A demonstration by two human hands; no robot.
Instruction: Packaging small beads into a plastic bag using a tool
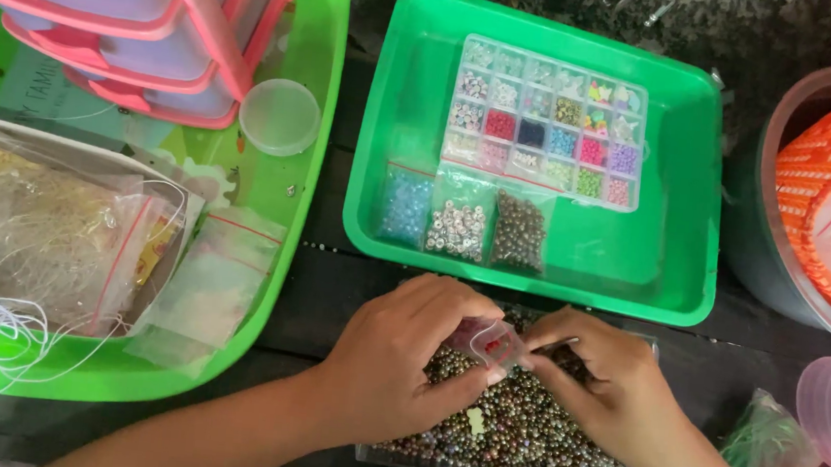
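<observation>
The left hand (396,360) and the right hand (611,387) are both pinching a small clear plastic zip bag (493,342) with red bits inside. The bag is lying slanted, its long axis running from upper left to lower right, above the clear plastic box of brownish beads (518,439) on the dark desk (327,296).

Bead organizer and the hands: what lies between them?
Head view: three bead bags in the green tray, its front rim, then dark table before the left hand and right hand.
</observation>
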